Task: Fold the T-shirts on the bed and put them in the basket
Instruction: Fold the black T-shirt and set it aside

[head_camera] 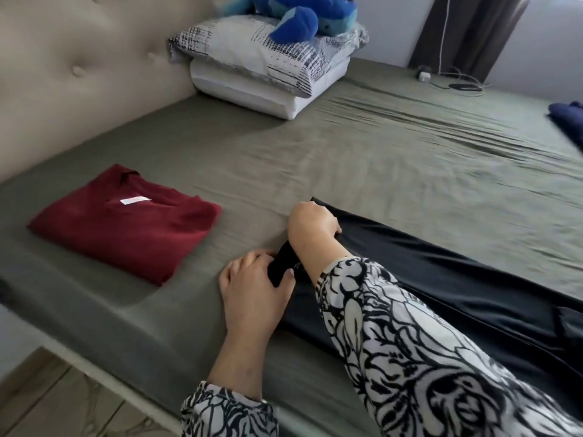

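Lying at the left: a folded maroon T-shirt (126, 220) is seen as a flat, neat rectangle, neck label up, set near the bed's near edge and well apart from the hands.
Headboard (79, 67): beige, padded and buttoned, it closes the left side behind the maroon shirt.
Bed sheet (362, 159): olive-green cloth, wrinkled in long creases; a wide bare stretch is left between the shirts and the pillows, and more toward the far right.
Near edge: the mattress corner is rounded, with pale floor seen below at lower left.
Left hand (257, 280): fingers and thumb are curled around a bunched fold of the black T-shirt at its left end.
Right hand (312, 225): crossed over the left forearm's line, it is closed on the black cloth further from the edge, knuckles up.
Black T-shirt (457, 279): smooth, slightly shiny fabric is laid as a long band from the hands to the right border, close to the near edge.
Sleeves (426, 367): black-and-white swirl print.
Pillows (262, 67): two are stacked by the headboard, the upper one cross-hatched, with a blue plush toy (303, 14) on top.
Far right: a dark blue garment (568, 121) is cut off by the border; cables (454, 83) lie by a brown curtain (467, 29).
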